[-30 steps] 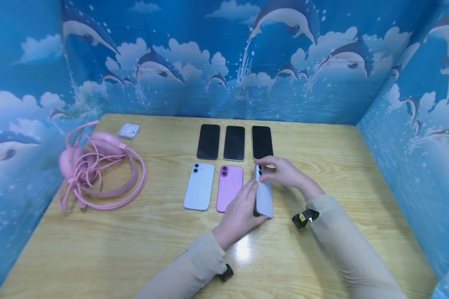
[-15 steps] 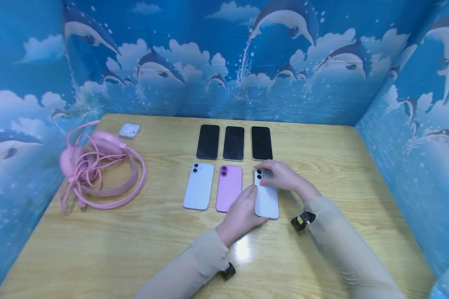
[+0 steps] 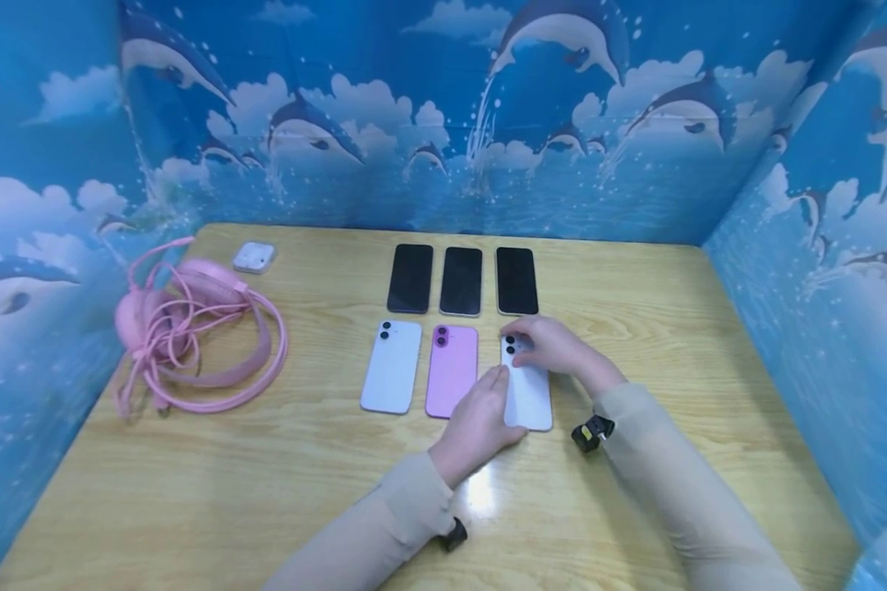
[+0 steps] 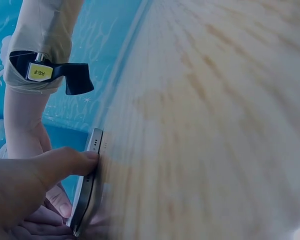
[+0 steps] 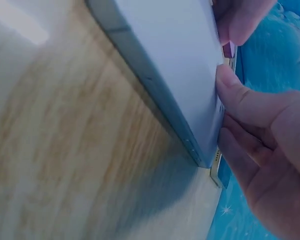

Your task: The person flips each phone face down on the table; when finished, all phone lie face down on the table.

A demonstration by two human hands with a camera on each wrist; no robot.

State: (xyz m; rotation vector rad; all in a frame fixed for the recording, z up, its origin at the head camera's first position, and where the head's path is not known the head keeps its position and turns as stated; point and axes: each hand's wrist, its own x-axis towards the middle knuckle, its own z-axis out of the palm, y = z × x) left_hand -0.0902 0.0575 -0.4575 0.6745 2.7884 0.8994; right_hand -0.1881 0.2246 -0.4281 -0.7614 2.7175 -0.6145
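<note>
A white phone (image 3: 530,400) lies back-up at the right end of the front row on the wooden table (image 3: 303,476), its camera end away from me. My left hand (image 3: 485,404) holds its near left edge; in the left wrist view the thumb (image 4: 72,161) presses on the phone's (image 4: 90,175) side, with fingers below it. My right hand (image 3: 545,345) grips the camera end. In the right wrist view the thumb (image 5: 232,90) sits against the phone's (image 5: 170,60) end, and one long edge looks slightly raised off the wood.
To the left lie a pink phone (image 3: 452,371) and a pale blue-white phone (image 3: 391,366), both back-up. Behind them are three phones with dark screens (image 3: 461,281). Pink corded headphones (image 3: 199,336) and a white earbud case (image 3: 255,257) sit far left. Dolphin-print walls (image 3: 443,123) enclose three sides.
A second ago the white phone stood on its long edge between my hands. It has been tipped to the right and now lies back-up. Both hands stay on it.
</note>
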